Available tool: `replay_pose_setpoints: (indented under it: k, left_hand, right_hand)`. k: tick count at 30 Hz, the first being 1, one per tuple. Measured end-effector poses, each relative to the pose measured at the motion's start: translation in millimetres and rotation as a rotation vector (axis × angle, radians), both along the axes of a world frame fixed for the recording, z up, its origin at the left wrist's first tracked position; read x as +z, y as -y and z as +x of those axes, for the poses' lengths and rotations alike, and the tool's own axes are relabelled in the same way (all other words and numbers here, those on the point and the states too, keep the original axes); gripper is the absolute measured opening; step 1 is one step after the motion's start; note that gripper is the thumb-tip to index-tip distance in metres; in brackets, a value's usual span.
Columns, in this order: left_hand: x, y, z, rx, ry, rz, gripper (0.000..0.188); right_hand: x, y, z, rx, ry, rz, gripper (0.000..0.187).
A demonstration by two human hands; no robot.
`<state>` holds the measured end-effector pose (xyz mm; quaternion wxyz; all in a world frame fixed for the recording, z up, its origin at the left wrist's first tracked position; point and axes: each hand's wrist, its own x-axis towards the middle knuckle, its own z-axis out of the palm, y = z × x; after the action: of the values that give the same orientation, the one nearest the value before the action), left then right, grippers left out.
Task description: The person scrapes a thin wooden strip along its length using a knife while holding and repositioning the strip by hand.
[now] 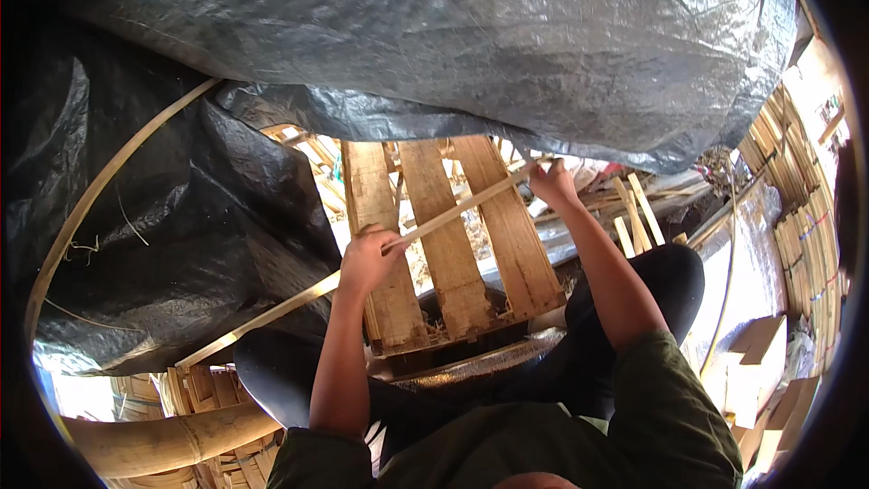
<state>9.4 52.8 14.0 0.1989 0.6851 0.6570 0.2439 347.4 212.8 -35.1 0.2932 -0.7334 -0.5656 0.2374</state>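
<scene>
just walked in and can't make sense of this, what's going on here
A seated person holds a long thin bamboo strip with both hands. The left hand has its grip closed around the strip near its middle, and the right hand pinches it near its far end. The strip runs slantwise over a wooden pallet in front of the person's knees. A dark tarpaulin hangs overhead, and bundled bamboo slats stand at the right.

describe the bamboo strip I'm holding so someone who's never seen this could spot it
Find the wooden slat pallet below the grey tarpaulin. A long, thin, pale bamboo strip runs diagonally across it, gripped by the left hand and right hand. Unlike the curved strip against the tarpaulin, it's straight.
</scene>
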Motion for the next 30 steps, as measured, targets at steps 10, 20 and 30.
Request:
replay_pose_setpoints:
  k: [10,20,30]
  left_hand:
    - [-12.4,3.2,4.1,0.001,-0.115,0.156,0.024]
    - [-12.5,2.9,4.3,-0.005,-0.112,0.153,0.025]
    - [-10.1,2.6,2.0,0.039,-0.019,0.087,0.023]
  right_hand:
    - [-26.0,10.2,0.9,0.148,0.167,0.143,0.028]
    - [-18.5,13.7,-6.0,0.199,0.104,0.202,0.035]
    - [-14.4,4.1,-3.7,0.292,0.184,0.163,0.042]
